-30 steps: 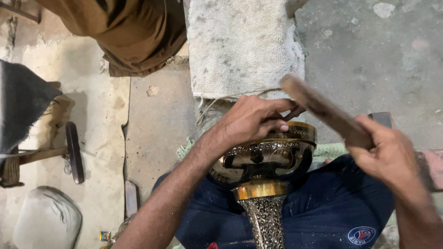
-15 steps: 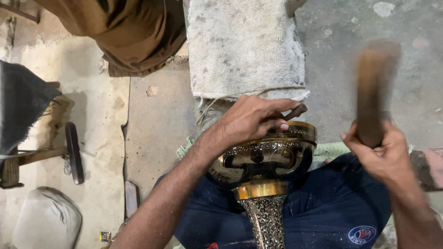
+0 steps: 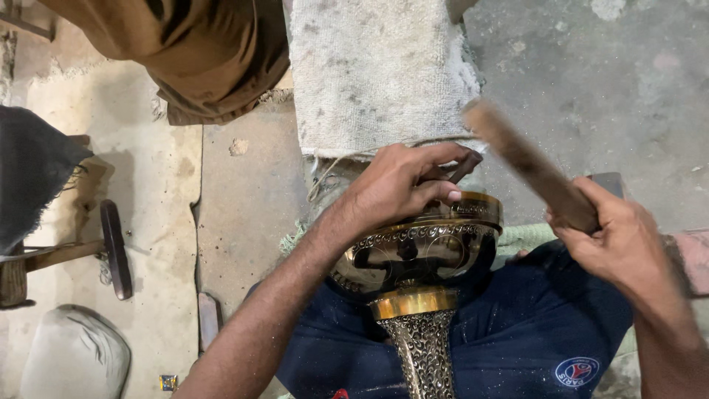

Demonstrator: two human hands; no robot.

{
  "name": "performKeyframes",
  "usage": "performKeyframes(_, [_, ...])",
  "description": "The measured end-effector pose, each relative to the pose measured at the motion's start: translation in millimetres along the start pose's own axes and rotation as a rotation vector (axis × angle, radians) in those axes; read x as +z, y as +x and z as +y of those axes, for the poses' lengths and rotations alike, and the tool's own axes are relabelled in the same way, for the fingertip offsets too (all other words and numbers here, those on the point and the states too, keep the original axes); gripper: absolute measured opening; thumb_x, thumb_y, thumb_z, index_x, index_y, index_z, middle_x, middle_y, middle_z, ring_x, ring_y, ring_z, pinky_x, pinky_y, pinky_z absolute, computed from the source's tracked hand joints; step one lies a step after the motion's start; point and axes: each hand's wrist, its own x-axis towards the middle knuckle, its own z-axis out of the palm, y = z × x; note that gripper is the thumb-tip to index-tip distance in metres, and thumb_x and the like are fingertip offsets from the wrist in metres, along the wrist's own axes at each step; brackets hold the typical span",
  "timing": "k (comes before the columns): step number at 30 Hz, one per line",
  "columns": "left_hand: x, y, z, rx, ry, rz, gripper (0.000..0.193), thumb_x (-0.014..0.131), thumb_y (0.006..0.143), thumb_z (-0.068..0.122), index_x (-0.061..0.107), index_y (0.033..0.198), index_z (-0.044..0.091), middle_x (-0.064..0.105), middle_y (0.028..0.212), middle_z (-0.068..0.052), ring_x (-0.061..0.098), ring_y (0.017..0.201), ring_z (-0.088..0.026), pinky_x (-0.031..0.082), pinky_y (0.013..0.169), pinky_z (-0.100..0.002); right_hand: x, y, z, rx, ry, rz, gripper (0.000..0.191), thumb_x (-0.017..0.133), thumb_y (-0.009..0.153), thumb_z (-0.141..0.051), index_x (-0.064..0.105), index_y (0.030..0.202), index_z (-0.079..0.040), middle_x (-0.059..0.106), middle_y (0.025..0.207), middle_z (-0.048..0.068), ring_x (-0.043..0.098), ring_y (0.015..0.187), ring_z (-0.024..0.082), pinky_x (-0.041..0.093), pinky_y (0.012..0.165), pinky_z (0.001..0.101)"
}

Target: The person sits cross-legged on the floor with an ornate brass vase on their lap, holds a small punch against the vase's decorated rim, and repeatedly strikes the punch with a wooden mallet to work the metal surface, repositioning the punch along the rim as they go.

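Note:
A pierced brass vessel [image 3: 421, 247] with a gold band and an ornate patterned stem [image 3: 427, 355] rests on my lap, over dark blue trousers. My left hand [image 3: 402, 185] lies on its rim and pinches a thin dark metal tool [image 3: 465, 166] against the edge. My right hand [image 3: 617, 236] grips a wooden mallet handle [image 3: 528, 162], blurred in motion, slanting up and left toward the tool.
A block wrapped in white cloth [image 3: 377, 74] stands just beyond the vessel. A person in brown clothing [image 3: 192, 52] sits at the top left. A hammer [image 3: 111, 247] lies on the pale floor at left, beside dark fabric [image 3: 33, 170] and a grey sack [image 3: 70, 355].
The mallet swung up to nearly vertical, then came back down leftward toward the tool. My left hand and the vessel stayed in place.

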Motion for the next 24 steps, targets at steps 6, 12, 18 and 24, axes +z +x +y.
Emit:
performKeyframes(6, [8,-4,5,-0.044,0.037,0.004,0.043,0.069,0.092,0.034,0.064,0.131,0.017,0.081,0.097,-0.004,0.08,0.079,-0.014,0.068,0.068,-0.032,14,1,3,-0.086,0.421,0.113,0.026,0.081,0.087,-0.013,0.068,0.108,-0.005,0.071,0.08,0.005,0.069,0.07,0.016,0.056,0.062,0.0344])
performKeyframes(12, [7,0,10,-0.164,0.067,-0.057,0.045,0.07,0.09,0.033,0.063,0.132,0.018,0.081,0.091,-0.004,0.078,0.068,-0.014,0.066,0.058,-0.032,22,6,16,-0.134,0.472,-0.022,0.022,0.077,0.086,-0.01,0.066,0.105,-0.004,0.071,0.078,0.01,0.069,0.066,0.018,0.058,0.059,0.037])
performKeyframes(18, [2,0,14,-0.101,0.058,-0.024,0.044,0.07,0.09,0.035,0.064,0.13,0.018,0.081,0.089,-0.004,0.077,0.066,-0.012,0.065,0.056,-0.032,15,1,6,-0.077,0.343,0.008,0.025,0.075,0.082,-0.006,0.067,0.106,-0.006,0.071,0.082,0.007,0.069,0.073,0.017,0.058,0.067,0.038])
performKeyframes(24, [2,1,13,-0.181,0.117,-0.119,0.038,0.067,0.094,0.037,0.065,0.13,0.022,0.08,0.086,-0.002,0.072,0.057,-0.014,0.062,0.05,-0.032,14,-1,-1,-0.064,0.206,-0.002,0.021,0.077,0.089,-0.007,0.067,0.108,-0.009,0.069,0.076,0.007,0.066,0.066,0.018,0.055,0.062,0.0366])
